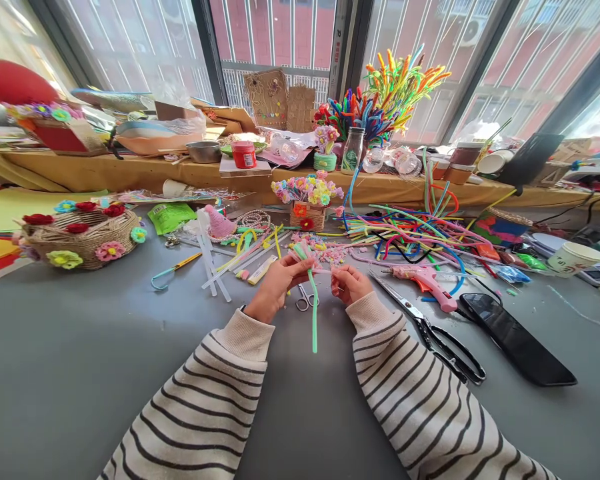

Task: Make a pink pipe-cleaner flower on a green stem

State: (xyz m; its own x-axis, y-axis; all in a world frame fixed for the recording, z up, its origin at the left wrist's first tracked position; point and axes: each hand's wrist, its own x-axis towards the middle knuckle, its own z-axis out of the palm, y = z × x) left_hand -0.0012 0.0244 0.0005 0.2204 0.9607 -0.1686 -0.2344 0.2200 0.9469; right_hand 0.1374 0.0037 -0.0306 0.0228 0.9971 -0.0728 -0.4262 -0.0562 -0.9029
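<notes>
Green, fuzzy, a stem (315, 320) hangs clamped in the left hand (278, 283), the right hand (353, 285) pinching a pink strand (323, 271).

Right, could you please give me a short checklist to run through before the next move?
1. Left hand gripping the green strand: ok, with one end hanging down.
2. Right hand holding the pink strand: ok, pinched at the fingertips.
3. Large scissors well away from the right hand: not ok, I'd say; the tips lie close beside it.
4. Small scissors closed: cannot tell; the blades are largely hidden.
5. Glue gun switched off and cool: cannot tell; it lies on its side on the table.
6. Flower-trimmed basket apart from both hands: ok, it stands far to the left.
</notes>
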